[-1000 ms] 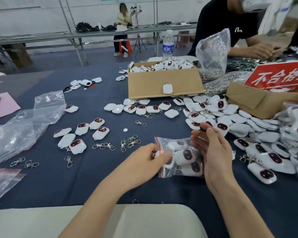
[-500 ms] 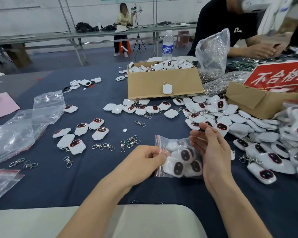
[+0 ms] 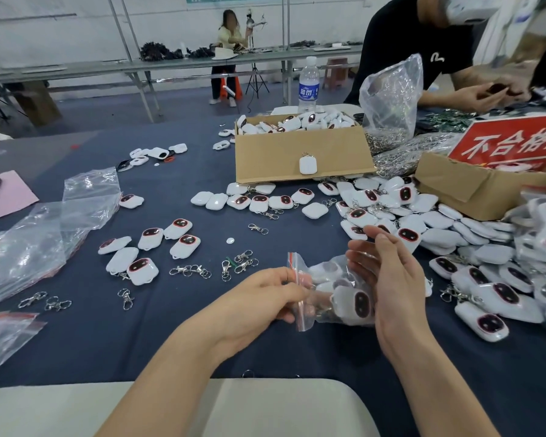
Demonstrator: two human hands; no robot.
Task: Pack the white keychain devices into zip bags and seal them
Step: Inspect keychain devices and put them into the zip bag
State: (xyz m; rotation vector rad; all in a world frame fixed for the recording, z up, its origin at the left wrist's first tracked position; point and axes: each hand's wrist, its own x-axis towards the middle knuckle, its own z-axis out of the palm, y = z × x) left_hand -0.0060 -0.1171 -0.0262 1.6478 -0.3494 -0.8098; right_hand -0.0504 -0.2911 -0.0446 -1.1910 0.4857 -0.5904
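A clear zip bag (image 3: 328, 279) with a red strip along its mouth holds several white keychain devices with dark oval faces. It lies on the dark blue table in front of me. My left hand (image 3: 259, 301) pinches the bag's mouth edge between thumb and fingers. My right hand (image 3: 388, 279) stands on edge with straight fingers, its palm against the bag's right side. A big heap of loose white devices (image 3: 454, 234) spreads to the right. More devices (image 3: 152, 247) lie in a small group at the left.
A cardboard box (image 3: 275, 156) full of devices stands behind, a second box with a red sign (image 3: 511, 143) at right. Empty zip bags (image 3: 44, 234) pile at left. Metal clasps (image 3: 237, 263) lie scattered. Another person (image 3: 473, 96) works at the far right. A water bottle (image 3: 308, 86) stands behind the box.
The bag's contents have shifted and bunched toward my right palm. My left hand has slid along the bag's mouth; my right hand stays against the bag.
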